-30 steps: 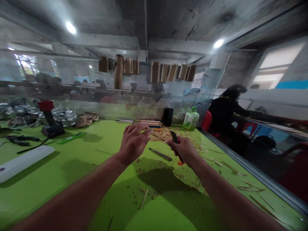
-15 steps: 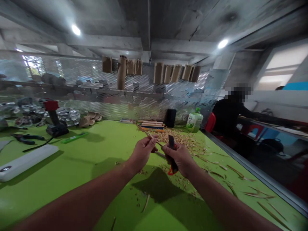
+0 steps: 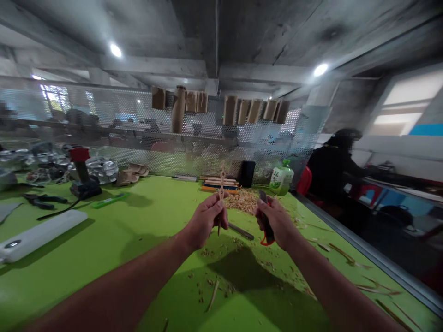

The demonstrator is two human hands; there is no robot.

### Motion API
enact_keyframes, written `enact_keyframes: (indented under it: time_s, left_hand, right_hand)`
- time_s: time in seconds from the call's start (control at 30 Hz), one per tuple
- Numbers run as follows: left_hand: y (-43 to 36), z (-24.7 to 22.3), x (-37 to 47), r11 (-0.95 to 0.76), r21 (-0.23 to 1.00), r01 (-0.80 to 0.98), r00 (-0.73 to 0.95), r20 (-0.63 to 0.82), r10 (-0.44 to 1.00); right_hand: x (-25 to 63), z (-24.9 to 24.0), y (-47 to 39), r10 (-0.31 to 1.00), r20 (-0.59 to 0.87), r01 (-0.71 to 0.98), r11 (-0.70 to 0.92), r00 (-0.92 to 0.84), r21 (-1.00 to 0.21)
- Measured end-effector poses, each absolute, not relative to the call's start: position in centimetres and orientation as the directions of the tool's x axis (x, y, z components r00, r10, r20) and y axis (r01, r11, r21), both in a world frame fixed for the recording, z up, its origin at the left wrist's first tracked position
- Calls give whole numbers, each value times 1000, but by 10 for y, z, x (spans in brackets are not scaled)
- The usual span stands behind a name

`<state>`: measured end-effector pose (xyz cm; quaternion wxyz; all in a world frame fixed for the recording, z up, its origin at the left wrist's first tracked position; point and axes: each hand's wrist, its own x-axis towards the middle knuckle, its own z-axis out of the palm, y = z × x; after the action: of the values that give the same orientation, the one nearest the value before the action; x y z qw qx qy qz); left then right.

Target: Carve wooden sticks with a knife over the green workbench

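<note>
My left hand [image 3: 207, 217] is closed on a slender carved wooden stick [image 3: 222, 184], held upright with a notched, shaped upper part. The stick's pointed lower end shows below my fingers. My right hand [image 3: 275, 219], to the right and apart from the stick, is wrapped around a dark knife [image 3: 266, 214] with a red loop at its lower end. My fingers cover part of the knife, and its cutting edge cannot be made out. Between and below the hands, a narrow grey metal bar [image 3: 241, 230] lies on the green table [image 3: 114, 249].
Wood shavings [image 3: 244, 200] are heaped beyond my hands, near boxes [image 3: 221, 183], a black phone-like slab [image 3: 247, 174] and a green bottle [image 3: 281, 178]. At left lie a cordless drill [image 3: 81, 170], pliers [image 3: 43, 201] and a white bar-shaped object [image 3: 44, 235]. A person [image 3: 334, 168] sits at right.
My hands have moved apart, the right one to the right with the knife. The stick has turned from slanted to upright in my left hand, and the metal bar shows more fully.
</note>
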<state>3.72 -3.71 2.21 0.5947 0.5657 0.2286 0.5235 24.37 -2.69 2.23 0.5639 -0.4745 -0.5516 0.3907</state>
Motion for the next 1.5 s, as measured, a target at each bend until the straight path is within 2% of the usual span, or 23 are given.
enact_keyframes:
  time_s: [0.17, 0.3, 0.4, 0.53, 0.67, 0.87, 1.1, 1.5]
  left_hand:
    - [-40, 21, 40, -135, 915, -380, 403, 296, 866]
    - [-42, 23, 43, -108, 909, -403, 420, 289, 860]
    - [-44, 24, 43, -64, 910, -408, 437, 257, 862]
    - [-46, 23, 43, -11, 906, -422, 473, 231, 850]
    - [-48, 19, 47, -32, 917, -397, 450, 225, 864]
    - [-48, 16, 54, -62, 906, -419, 392, 242, 888]
    - [-53, 21, 53, -48, 912, -408, 409, 229, 883]
    - [-54, 17, 56, -36, 914, -404, 425, 223, 877]
  right_hand:
    - [244, 19, -27, 955, 295, 217, 291, -11, -932]
    - [235, 15, -34, 913, 386, 429, 404, -131, -808]
    - [232, 14, -38, 885, 424, 518, 458, -192, -722]
    - [233, 16, -40, 847, 487, 528, 519, -213, -672]
    - [232, 20, -47, 797, 568, 571, 570, -206, -591]
    - [228, 27, -58, 777, 605, 715, 521, -172, -466]
    - [220, 26, -59, 722, 646, 813, 519, -249, -266]
    - [219, 24, -57, 704, 648, 799, 551, -290, -241]
